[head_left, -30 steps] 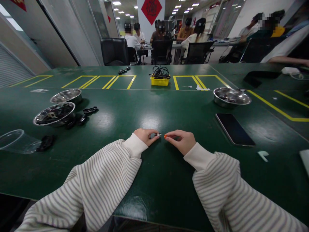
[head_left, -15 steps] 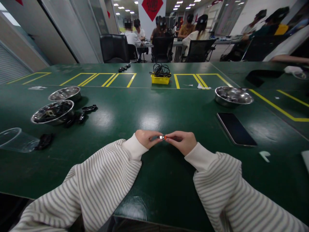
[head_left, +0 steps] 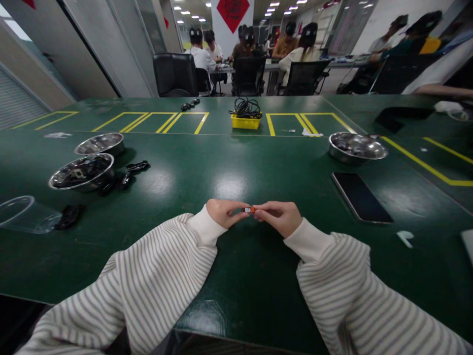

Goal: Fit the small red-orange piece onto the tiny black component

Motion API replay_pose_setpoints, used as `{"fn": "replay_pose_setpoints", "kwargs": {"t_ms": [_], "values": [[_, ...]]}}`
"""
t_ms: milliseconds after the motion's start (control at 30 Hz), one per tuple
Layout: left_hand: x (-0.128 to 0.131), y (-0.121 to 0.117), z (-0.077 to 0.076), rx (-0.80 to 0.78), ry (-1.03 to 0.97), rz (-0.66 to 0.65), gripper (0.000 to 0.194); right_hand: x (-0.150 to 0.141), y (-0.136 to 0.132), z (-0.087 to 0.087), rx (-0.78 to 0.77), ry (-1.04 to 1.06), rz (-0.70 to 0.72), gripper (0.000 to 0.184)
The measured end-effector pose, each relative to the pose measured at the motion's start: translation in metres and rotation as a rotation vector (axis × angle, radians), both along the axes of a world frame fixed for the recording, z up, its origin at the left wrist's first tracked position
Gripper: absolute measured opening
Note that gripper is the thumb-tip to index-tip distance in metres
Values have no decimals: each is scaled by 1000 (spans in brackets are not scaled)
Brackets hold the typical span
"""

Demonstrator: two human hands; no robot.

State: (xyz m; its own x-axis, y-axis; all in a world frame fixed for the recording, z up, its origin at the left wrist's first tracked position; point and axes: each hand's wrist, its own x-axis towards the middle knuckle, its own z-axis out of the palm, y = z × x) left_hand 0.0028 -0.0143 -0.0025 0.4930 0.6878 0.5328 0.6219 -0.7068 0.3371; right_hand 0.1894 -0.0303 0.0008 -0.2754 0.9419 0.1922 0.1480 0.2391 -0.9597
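Piece (head_left: pixel 249 210), tiny: silvery at left, orange at right.

Just in from the near edge of the desk (head_left: pixel 254 291), the left hand (head_left: pixel 224 212) pinches a small silvery part (head_left: pixel 247 210) against an orange piece (head_left: pixel 253 210) in the right hand (head_left: pixel 283 217). Toward the left edge stand a clear plastic cup (head_left: pixel 27 217) and two steel bowls (head_left: pixel 92 186). Toward the right edge lie a smartphone (head_left: pixel 362 197) and a white earbud (head_left: pixel 405 238); by the far edge, a yellow bin (head_left: pixel 245 123) holds black cable (head_left: pixel 246 107).
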Motion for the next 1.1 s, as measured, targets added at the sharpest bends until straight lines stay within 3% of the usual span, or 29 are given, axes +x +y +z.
{"fn": "replay_pose_setpoints", "kwargs": {"t_ms": [167,300,467,567,767,933,1033,1100], "values": [[-8,9,-1,33,21,87,29,3,1,1,2,-46,-37,27],[-35,30,3,-4,121,323,31,7,2,2,18,-79,-49,26],[-79,51,17,-124,388,655,34,8,0,6,46,-116,-42,19],[-95,56,25,-222,536,738,36,8,-1,7,54,-139,-31,18],[-102,58,30,-249,656,734,34,9,1,5,64,-146,-17,17],[-89,58,20,-203,410,790,39,7,2,3,53,-146,-24,16],[-61,50,9,-233,256,607,38,5,1,4,53,-156,-22,16],[-37,41,4,-270,283,425,37,4,0,5,54,-164,-23,16]]}}
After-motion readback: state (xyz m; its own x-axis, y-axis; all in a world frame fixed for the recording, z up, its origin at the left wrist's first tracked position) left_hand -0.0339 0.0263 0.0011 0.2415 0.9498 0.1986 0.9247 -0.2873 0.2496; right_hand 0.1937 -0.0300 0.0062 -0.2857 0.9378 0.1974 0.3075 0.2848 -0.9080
